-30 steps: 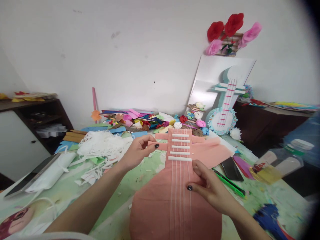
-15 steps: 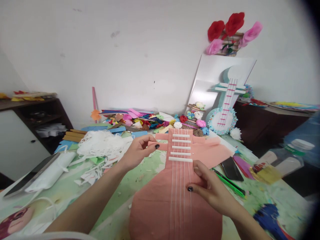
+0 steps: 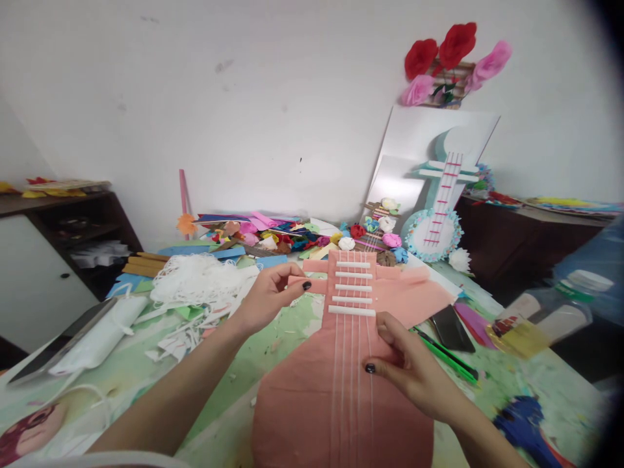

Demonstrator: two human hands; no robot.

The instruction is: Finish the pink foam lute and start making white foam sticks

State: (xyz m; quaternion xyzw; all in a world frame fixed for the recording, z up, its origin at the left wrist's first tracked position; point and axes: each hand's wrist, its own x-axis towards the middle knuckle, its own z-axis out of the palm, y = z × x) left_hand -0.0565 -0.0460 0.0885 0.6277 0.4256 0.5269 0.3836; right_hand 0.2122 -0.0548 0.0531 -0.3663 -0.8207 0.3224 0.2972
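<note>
A salmon-pink foam lute (image 3: 312,403) lies in front of me on the table, with white strings running up its neck and several white bars across it. My left hand (image 3: 266,299) pinches the left side peg of the neck between thumb and fingers. My right hand (image 3: 414,374) rests on the right side of the lute's body, its fingers closed on the edge just below the lowest white bar, by the outermost string.
A heap of white string (image 3: 199,279) and coloured paper scraps (image 3: 263,234) lies behind. A teal lute model (image 3: 436,214) leans on a white board. A phone (image 3: 451,328), green pens (image 3: 446,357) and plastic bottles (image 3: 550,312) sit right; a white pouch (image 3: 97,341) lies left.
</note>
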